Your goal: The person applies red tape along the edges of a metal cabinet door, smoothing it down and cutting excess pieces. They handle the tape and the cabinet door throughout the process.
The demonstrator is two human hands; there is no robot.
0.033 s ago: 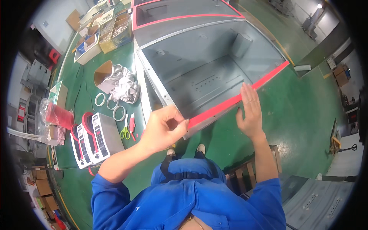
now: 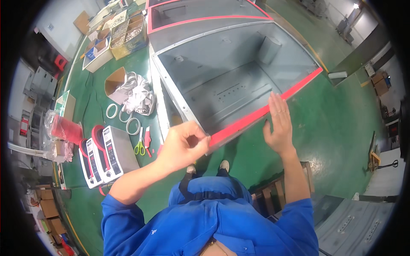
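Note:
An open grey metal cabinet (image 2: 243, 79) lies in front of me. A strip of red tape (image 2: 239, 125) runs along its near edge, from the near left corner to the far right corner. My left hand (image 2: 183, 144) is closed at the near left corner, thumb and forefinger pinching the tape's end. My right hand (image 2: 279, 126) is open, its fingers stretched out and together, their tips at the tape around the middle of that edge. The cabinet's left rim (image 2: 173, 91) is bare metal with small holes.
Left stand two white tape dispensers (image 2: 112, 158) with red rolls, green-handled scissors (image 2: 139, 147), a red knife (image 2: 147, 138), tape rings (image 2: 133, 126) and crumpled cloth (image 2: 139, 94). Beyond are divided boxes of small parts (image 2: 127, 36) and another cabinet edged in red (image 2: 209, 18). Wooden slats (image 2: 268, 198) lie below right.

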